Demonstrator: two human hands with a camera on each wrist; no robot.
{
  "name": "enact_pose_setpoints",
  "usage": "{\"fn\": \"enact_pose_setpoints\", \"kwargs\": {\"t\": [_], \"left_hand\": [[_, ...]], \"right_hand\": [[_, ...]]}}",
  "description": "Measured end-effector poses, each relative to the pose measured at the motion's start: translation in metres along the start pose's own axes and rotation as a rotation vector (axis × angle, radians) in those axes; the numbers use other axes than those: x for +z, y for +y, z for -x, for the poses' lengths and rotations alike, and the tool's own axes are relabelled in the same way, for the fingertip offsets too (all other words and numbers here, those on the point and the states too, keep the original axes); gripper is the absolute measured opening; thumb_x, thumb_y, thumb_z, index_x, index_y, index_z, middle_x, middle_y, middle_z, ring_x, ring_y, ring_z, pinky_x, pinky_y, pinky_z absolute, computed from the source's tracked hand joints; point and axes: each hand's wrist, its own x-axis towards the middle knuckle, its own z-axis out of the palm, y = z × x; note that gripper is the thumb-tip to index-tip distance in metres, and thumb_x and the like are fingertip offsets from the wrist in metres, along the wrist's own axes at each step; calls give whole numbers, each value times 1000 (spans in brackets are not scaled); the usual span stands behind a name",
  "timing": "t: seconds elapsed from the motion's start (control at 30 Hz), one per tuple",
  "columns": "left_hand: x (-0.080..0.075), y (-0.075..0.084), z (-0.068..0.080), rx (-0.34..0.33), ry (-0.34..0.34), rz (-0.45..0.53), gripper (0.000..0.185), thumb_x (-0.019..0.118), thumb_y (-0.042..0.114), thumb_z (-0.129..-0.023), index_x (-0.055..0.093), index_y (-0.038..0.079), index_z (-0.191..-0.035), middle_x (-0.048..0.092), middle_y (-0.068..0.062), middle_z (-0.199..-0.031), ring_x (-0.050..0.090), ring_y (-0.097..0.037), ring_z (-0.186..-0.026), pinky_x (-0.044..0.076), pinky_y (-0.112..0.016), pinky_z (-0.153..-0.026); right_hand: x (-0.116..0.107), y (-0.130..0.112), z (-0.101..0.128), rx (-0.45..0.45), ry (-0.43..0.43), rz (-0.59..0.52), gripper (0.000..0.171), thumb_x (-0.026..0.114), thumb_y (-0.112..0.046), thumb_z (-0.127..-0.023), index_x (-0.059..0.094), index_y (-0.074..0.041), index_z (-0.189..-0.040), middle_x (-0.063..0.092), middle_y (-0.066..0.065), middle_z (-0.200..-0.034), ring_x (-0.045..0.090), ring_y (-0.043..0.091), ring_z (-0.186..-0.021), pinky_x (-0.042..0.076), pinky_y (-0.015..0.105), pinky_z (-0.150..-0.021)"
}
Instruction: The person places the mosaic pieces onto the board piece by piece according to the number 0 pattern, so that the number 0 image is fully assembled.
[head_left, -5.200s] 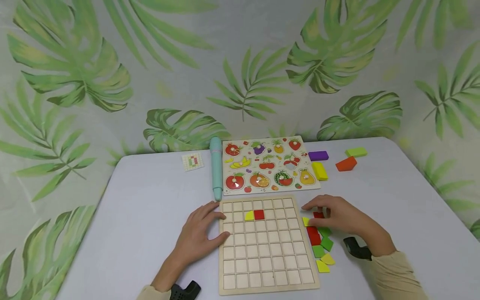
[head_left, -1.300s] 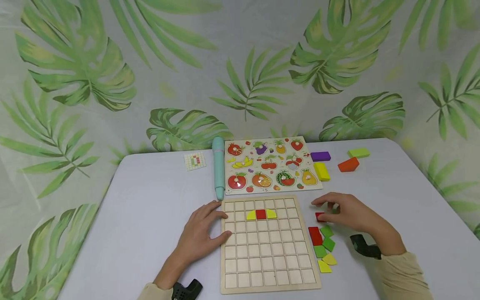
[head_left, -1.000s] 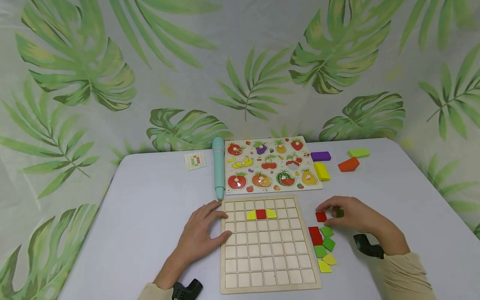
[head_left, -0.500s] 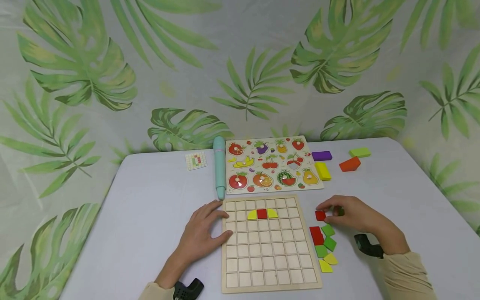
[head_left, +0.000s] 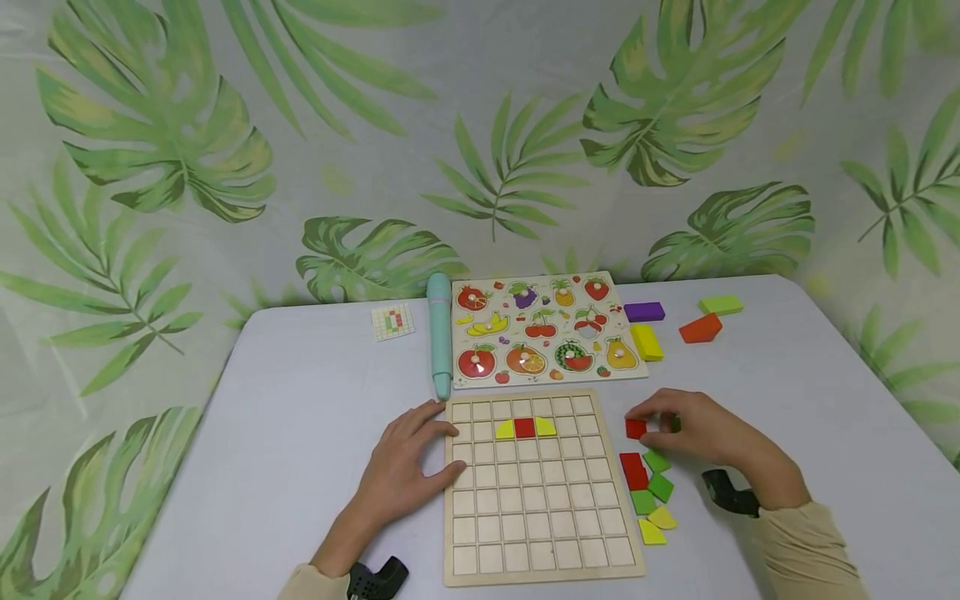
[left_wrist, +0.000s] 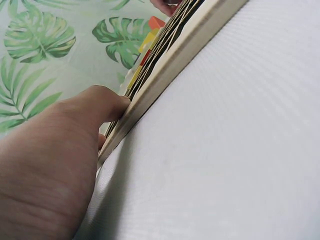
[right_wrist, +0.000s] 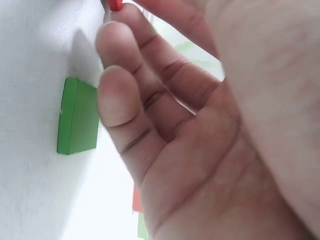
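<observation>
A wooden grid board (head_left: 543, 500) lies on the table. In its second row sit a yellow curved-edge tile (head_left: 506, 429), a red square tile (head_left: 524, 427) and another yellow tile (head_left: 545, 427), side by side. My left hand (head_left: 405, 462) rests at the board's left edge; in the left wrist view its thumb (left_wrist: 107, 102) touches the rim. Right of the board, my right hand (head_left: 693, 425) pinches a second red square tile (head_left: 635, 428) between thumb and forefinger. A green tile (right_wrist: 79, 115) stands beside the fingers in the right wrist view.
Red tiles (head_left: 633, 472), green tiles (head_left: 660, 487) and yellow tiles (head_left: 652, 532) lie right of the board. Behind it are a fruit puzzle (head_left: 510, 342), a teal pen-shaped object (head_left: 439, 333), a small pattern card (head_left: 392, 322) and several coloured blocks (head_left: 701, 328).
A second yellow tile now sits on the board, right of the red one. My right hand has taken hold of a red square and shifted slightly left; the left hand stays put.
</observation>
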Motion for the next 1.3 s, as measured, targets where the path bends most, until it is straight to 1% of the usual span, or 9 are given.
{"fn": "enact_pose_setpoints", "kwargs": {"t": [0.1,0.23,0.43,0.57,0.77,0.87,1.0,1.13,1.3], "left_hand": [[0,0,0,2,2,3,37,81,42,-86,69,25,-116,55,-4,-152,48,-27,-143,37,-56,-117],[1,0,0,3,4,1,36,81,43,-86,70,25,-115,55,-4,-151,49,-27,-142,38,-56,-117],[1,0,1,-1,3,1,36,81,43,-86,70,25,-116,55,-4,-151,49,-27,-142,39,-56,-116],[2,0,1,0,4,-3,37,81,42,-86,70,25,-116,55,-4,-152,49,-27,-143,38,-56,-117],[2,-1,1,4,6,-16,37,81,43,-86,69,25,-116,54,-4,-152,48,-27,-143,38,-55,-117],[2,-1,1,6,9,-16,37,81,43,-86,69,26,-116,54,-3,-152,49,-27,-143,38,-55,-117],[1,-1,1,7,12,-11,36,81,43,-86,69,26,-116,54,-3,-152,49,-26,-142,39,-56,-116],[1,-1,1,6,12,-7,36,81,43,-86,69,26,-116,54,-3,-152,49,-27,-142,38,-56,-117],[1,-1,1,4,9,-7,37,81,43,-86,69,26,-116,54,-3,-152,48,-27,-143,37,-56,-118]], "right_hand": [[0,-5,-1,-21,17,-8,33,83,-23,-88,75,-15,-120,67,-8,-102,51,6,-80,48,21,-66],[2,-13,-4,-58,29,-46,33,81,-24,-90,74,-15,-120,68,-8,-104,52,6,-80,48,21,-66],[11,-23,-11,-115,42,-83,28,79,-21,-91,75,-18,-119,67,-7,-102,53,6,-76,49,22,-63],[19,-31,-15,-140,44,-78,28,79,-21,-91,75,-20,-119,66,-8,-104,53,7,-75,49,22,-63],[30,-46,-20,-152,32,-66,29,80,-24,-92,75,-22,-120,66,-10,-107,54,7,-77,48,21,-64],[35,-54,-22,-182,37,-61,28,80,-23,-91,75,-21,-119,66,-10,-105,53,6,-75,48,21,-63],[42,-59,-26,-219,49,-45,26,80,-23,-92,75,-22,-117,67,-11,-106,53,5,-73,48,21,-63],[48,-65,-28,-210,47,-35,25,80,-24,-91,76,-24,-116,68,-11,-111,53,6,-77,48,21,-65],[54,-72,-30,-216,38,-10,24,80,-23,-91,76,-24,-115,68,-10,-112,53,5,-79,48,21,-66]]}}
